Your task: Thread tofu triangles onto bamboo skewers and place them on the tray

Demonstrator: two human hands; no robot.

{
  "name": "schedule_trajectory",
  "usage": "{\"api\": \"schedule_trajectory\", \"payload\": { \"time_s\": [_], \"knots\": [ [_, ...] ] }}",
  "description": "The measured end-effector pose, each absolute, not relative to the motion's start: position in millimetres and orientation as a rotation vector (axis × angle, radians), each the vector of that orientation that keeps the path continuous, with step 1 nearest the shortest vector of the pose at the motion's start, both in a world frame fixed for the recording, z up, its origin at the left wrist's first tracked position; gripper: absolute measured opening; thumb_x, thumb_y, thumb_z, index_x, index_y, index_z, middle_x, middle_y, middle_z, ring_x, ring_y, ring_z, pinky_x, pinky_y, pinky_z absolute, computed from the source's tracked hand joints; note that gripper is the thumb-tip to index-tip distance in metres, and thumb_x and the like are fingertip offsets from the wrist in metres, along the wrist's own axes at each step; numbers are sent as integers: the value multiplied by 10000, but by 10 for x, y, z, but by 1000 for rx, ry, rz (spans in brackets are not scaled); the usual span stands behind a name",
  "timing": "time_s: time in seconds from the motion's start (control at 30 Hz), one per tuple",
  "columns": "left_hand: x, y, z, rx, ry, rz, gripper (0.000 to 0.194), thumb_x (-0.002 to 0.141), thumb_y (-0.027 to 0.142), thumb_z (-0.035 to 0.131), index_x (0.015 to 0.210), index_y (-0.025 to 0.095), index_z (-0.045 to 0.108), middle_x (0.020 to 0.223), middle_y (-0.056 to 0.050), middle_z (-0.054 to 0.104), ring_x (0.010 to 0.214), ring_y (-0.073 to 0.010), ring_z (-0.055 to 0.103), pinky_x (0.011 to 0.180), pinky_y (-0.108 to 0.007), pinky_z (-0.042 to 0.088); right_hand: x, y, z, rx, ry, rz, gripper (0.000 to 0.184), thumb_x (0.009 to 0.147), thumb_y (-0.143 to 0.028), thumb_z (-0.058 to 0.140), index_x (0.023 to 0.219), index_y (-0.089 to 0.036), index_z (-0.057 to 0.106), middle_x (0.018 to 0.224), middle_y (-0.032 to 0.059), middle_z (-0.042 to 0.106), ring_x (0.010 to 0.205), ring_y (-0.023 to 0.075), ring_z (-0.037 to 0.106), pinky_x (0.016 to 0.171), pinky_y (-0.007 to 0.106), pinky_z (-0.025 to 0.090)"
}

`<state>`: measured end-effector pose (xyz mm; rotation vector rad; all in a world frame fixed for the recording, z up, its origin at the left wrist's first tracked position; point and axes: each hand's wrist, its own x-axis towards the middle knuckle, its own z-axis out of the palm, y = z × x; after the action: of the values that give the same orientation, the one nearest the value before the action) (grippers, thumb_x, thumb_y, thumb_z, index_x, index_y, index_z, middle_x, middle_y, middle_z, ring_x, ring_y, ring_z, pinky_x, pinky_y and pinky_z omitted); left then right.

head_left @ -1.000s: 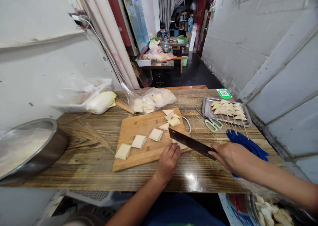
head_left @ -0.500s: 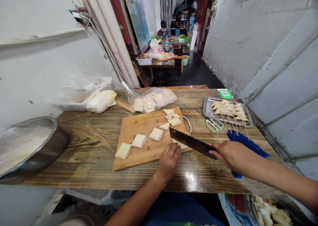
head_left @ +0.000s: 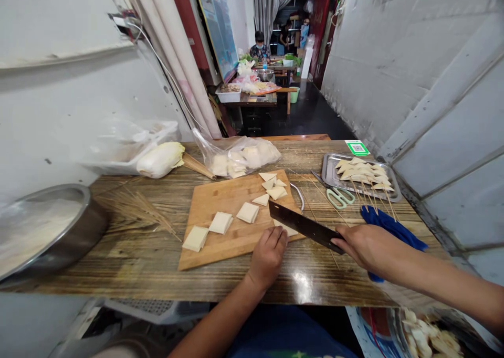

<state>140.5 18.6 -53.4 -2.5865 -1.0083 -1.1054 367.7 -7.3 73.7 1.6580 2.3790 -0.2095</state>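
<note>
In my right hand is the handle of a dark cleaver, held tilted over the right end of the wooden cutting board. A pale tofu sheet piece lies partly under the blade. My left hand has its fingers curled and pressed at this piece's near-left edge, close to the blade. Left of the cleaver sit square stacks of tofu sheet in a slanting row. Beyond the blade lie several cut tofu triangles. Whether the blade touches the piece I cannot tell.
Green-handled scissors and a metal tray of skewered pieces are at right, near a blue cloth. A plastic bag lies behind the board. Loose skewers, a cabbage and a steel basin are left.
My hands, the cleaver and the tofu pieces keep their places. The view has shifted very slightly, and a standing person far back has changed posture.
</note>
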Motion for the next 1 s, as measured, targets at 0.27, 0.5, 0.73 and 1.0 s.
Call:
{"api": "schedule_trajectory", "payload": {
  "time_s": [0.27,0.5,0.73,1.0],
  "knots": [
    [1387,190,-577,-2604,-1012,-1087,260,841,108,440,1078,76,544,1024,-175,594,983,-234,533,820,-410,496,3717,-62,671,1653,2417,-193,295,901,-328,365,782,-160,577,636,79,659,572,192,629,487,248,313],
    [1389,190,-582,-2593,-1004,-1097,271,842,109,436,1093,82,537,1017,-177,597,960,-235,544,805,-407,501,3698,-12,662,1651,2378,-232,267,887,-309,405,771,-156,591,653,84,670,590,192,638,494,244,339],
    [1385,192,-623,-2607,-1023,-1074,276,839,106,445,1100,86,533,1024,-169,593,969,-233,535,804,-401,501,3595,3,661,1650,2351,-273,231,872,-252,428,761,-146,602,681,96,676,618,193,652,516,233,366],
    [1412,187,-597,-2572,-1092,-1036,222,833,130,467,1030,100,565,968,-138,598,879,-212,547,742,-362,499,3586,-73,642,1559,2442,-67,228,889,-237,403,834,-141,602,657,76,683,599,182,651,490,231,347]
  ]
}}
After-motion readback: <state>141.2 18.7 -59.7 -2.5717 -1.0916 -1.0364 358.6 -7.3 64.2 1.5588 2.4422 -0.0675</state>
